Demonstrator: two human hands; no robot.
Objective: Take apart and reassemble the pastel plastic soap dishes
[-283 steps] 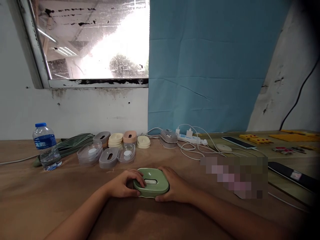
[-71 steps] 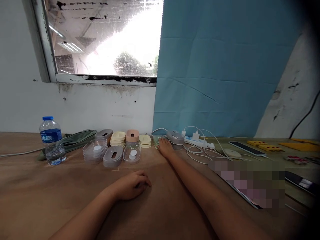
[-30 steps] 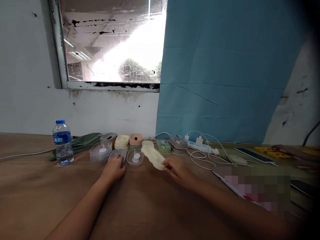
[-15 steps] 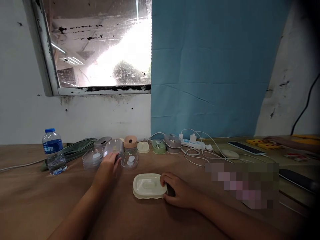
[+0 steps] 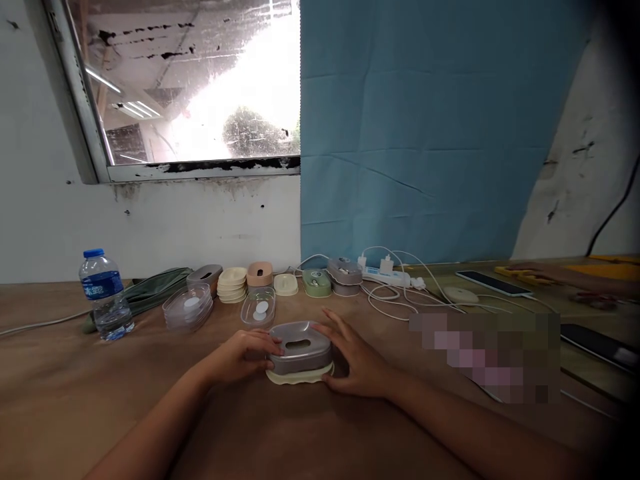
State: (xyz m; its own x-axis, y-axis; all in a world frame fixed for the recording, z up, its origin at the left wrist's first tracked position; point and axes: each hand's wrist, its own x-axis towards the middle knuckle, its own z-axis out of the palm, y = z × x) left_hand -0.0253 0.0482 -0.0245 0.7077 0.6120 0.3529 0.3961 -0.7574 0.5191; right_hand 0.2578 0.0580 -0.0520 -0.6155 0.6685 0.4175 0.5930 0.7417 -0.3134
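On the brown table in front of me, a grey translucent cover with an oval slot in its top sits on a wavy-edged cream base. My left hand grips the cover's left end, fingers on top and thumb low at the side. At the right end, my right hand has its thumb against the cream base, while its index finger reaches onto the cover's top edge. Its other fingers are raised. Whether the cover is fully seated I cannot tell.
Behind stand clear trays, a clear tray with white discs, stacked cream bases, a peach cover, a green box and grey boxes. A water bottle stands left; cables and a power strip lie right.
My left hand has brought the grey cover from the back row onto the cream base, uncovering the stacked cream bases. My right hand stays at the base, its fingers now spread higher.
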